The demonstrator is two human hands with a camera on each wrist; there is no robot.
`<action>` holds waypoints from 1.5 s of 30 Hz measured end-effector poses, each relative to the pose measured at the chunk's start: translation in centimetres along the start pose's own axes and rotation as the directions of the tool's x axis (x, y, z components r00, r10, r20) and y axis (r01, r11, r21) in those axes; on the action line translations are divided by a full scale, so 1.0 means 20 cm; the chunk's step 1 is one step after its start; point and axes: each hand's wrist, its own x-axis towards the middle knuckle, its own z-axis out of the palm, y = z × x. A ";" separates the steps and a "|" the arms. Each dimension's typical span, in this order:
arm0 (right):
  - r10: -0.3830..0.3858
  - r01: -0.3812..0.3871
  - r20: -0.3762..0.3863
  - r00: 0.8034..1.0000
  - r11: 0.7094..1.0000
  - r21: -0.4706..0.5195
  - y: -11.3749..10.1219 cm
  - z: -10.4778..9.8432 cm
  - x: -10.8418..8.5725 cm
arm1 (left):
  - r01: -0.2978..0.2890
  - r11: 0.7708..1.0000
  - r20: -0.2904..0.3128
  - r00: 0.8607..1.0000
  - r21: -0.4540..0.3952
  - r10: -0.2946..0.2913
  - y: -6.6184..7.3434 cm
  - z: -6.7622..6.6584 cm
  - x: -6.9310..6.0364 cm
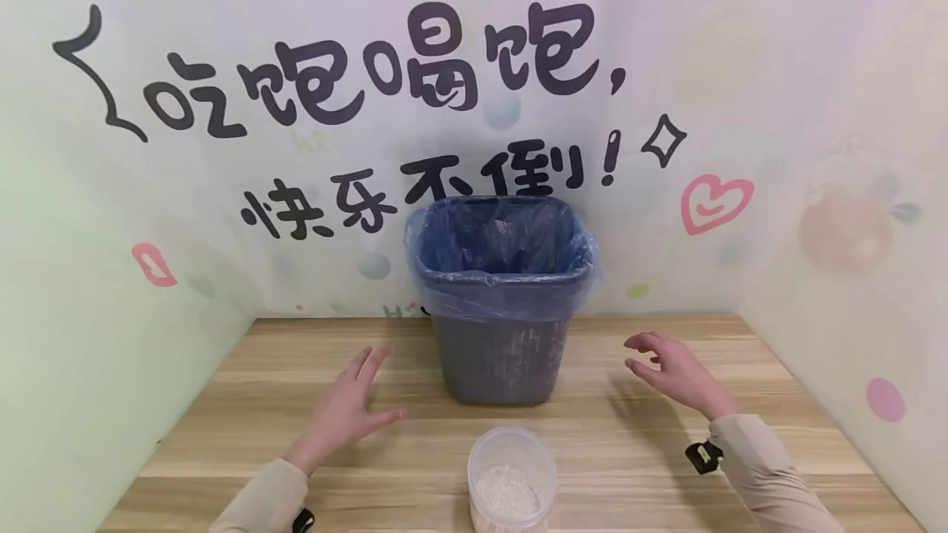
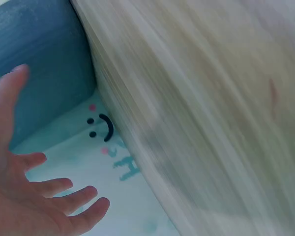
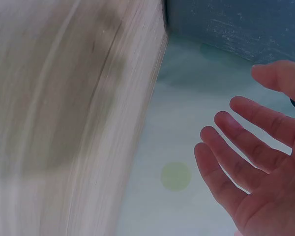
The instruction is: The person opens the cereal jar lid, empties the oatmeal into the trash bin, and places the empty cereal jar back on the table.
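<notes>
A grey trash can [image 1: 504, 360] lined with a blue plastic bag [image 1: 511, 294] stands upright at the back of the table, its mouth facing up. In front of it is a clear round tub [image 1: 513, 467] with pale powder-like stuff inside, cut off by the lower edge of the head view. To the left of the can, my left hand [image 1: 344, 410] hovers with fingers spread, touching nothing. On the other side, my right hand [image 1: 677, 373] is held above the table, fingers loosely bent and apart from the can. Both wrist views show bare palms, with the can's side [image 2: 44, 69] beyond the left thumb.
The wood-grain table [image 1: 607, 434] meets a printed wall [image 1: 652, 270] directly behind the can. Side walls [image 1: 96, 336] rise along the table's left and right edges. A small black device [image 1: 704, 456] is at the right wrist.
</notes>
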 end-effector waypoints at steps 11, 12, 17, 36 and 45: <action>-0.015 0.014 0.019 1.000 0.999 0.041 -0.04 0.05 -0.01 | -0.137 0.965 0.156 0.972 -0.225 0.175 0.11 0.05 -0.04; -0.014 0.013 0.021 1.000 0.999 0.044 -0.04 0.05 -0.01 | -0.148 0.955 0.187 0.962 -0.256 0.199 0.12 0.05 -0.04; -0.009 0.007 0.040 0.999 0.998 0.062 -0.06 0.07 -0.02 | -0.150 0.896 0.320 0.899 -0.418 0.299 0.20 0.09 -0.06; 0.005 -0.010 0.056 0.998 0.996 0.086 -0.05 0.12 -0.04 | 0.035 0.609 0.469 0.674 -0.792 0.571 0.36 0.30 0.00; -0.016 0.009 0.051 0.999 0.992 0.129 -0.04 0.16 -0.05 | -0.081 0.657 0.458 0.653 -0.750 0.603 0.40 0.35 0.03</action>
